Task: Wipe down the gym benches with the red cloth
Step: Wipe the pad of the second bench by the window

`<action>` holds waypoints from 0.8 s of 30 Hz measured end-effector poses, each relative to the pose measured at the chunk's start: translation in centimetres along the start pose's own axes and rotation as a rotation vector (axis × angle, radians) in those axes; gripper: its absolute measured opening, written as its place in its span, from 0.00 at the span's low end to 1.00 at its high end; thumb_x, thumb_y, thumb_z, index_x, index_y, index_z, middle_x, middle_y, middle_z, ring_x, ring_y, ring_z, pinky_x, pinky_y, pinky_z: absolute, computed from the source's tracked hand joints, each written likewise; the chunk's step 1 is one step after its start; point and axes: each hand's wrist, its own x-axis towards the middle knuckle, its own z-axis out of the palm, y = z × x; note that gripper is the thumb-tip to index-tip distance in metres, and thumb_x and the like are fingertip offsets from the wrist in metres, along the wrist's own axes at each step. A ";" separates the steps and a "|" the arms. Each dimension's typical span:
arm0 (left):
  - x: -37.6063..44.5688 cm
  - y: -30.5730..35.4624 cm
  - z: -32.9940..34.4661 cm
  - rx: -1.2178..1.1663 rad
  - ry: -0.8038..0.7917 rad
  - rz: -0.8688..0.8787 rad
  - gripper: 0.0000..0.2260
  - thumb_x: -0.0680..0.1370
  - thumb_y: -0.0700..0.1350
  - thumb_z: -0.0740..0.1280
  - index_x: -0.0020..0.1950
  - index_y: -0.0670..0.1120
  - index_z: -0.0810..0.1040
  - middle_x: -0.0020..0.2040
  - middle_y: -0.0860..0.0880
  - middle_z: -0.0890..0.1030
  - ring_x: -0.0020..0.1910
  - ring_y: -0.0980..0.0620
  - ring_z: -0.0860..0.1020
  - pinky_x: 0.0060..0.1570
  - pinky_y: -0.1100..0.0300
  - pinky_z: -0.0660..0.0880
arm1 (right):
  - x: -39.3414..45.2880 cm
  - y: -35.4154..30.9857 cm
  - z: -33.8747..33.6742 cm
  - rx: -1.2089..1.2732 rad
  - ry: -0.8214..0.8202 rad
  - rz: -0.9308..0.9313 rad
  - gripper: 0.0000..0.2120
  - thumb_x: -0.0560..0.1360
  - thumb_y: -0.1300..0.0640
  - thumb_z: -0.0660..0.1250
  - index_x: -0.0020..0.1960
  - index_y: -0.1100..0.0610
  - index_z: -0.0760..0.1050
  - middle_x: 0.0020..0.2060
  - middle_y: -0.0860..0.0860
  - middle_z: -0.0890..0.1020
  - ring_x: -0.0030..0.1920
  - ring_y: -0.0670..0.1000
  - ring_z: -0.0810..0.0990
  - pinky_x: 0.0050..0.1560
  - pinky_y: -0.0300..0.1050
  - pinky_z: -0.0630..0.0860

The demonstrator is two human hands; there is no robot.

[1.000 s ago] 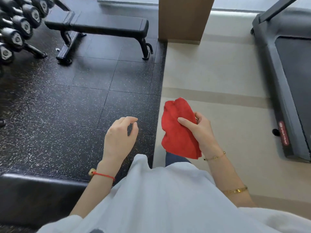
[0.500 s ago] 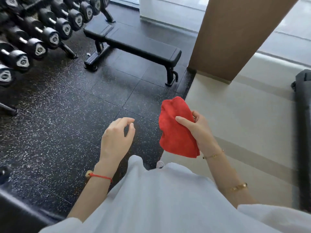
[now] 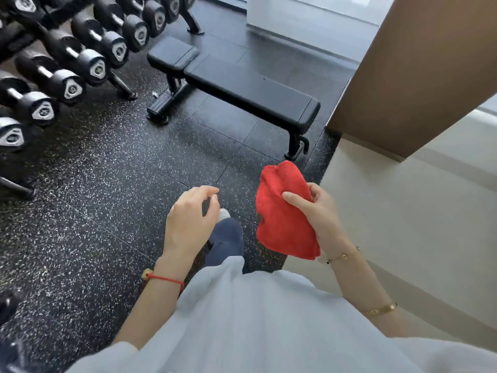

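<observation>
A black padded gym bench point(image 3: 242, 87) stands on the speckled rubber floor ahead of me, running from upper left to lower right. My right hand point(image 3: 320, 214) holds a folded red cloth point(image 3: 282, 211) in the air, below the bench's near end and apart from it. My left hand point(image 3: 191, 222) hovers to the left of the cloth, fingers loosely curled with nothing in them. A red string bracelet sits on the left wrist, and gold bracelets on the right arm.
A rack of black dumbbells point(image 3: 67, 57) fills the upper left, close to the bench's far end. A brown pillar point(image 3: 411, 74) rises at the right, beside the bench's near foot. Pale flooring point(image 3: 403, 211) lies to the right of the dark mat. My leg and shoe show below.
The view has swung left and moved nearer the bench, which now looks larger. The dumbbell rack has come further into view. Both hands keep the same pose, cloth still held.
</observation>
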 end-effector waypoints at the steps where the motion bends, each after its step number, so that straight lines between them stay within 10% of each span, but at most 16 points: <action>1: 3.0 -0.4 -0.5 0.007 0.002 0.017 0.10 0.80 0.45 0.64 0.58 0.48 0.81 0.54 0.52 0.83 0.55 0.50 0.80 0.56 0.52 0.77 | 2.2 -1.0 0.9 0.008 0.008 -0.002 0.15 0.67 0.53 0.78 0.49 0.55 0.78 0.45 0.54 0.84 0.45 0.53 0.82 0.55 0.61 0.78; 24: 49.9 0.4 2.2 0.046 -0.124 0.280 0.09 0.80 0.44 0.65 0.57 0.48 0.81 0.53 0.52 0.83 0.52 0.51 0.79 0.55 0.55 0.76 | 39.4 -16.5 10.1 0.118 0.261 0.072 0.12 0.68 0.56 0.78 0.49 0.56 0.79 0.47 0.54 0.85 0.47 0.52 0.82 0.57 0.58 0.77</action>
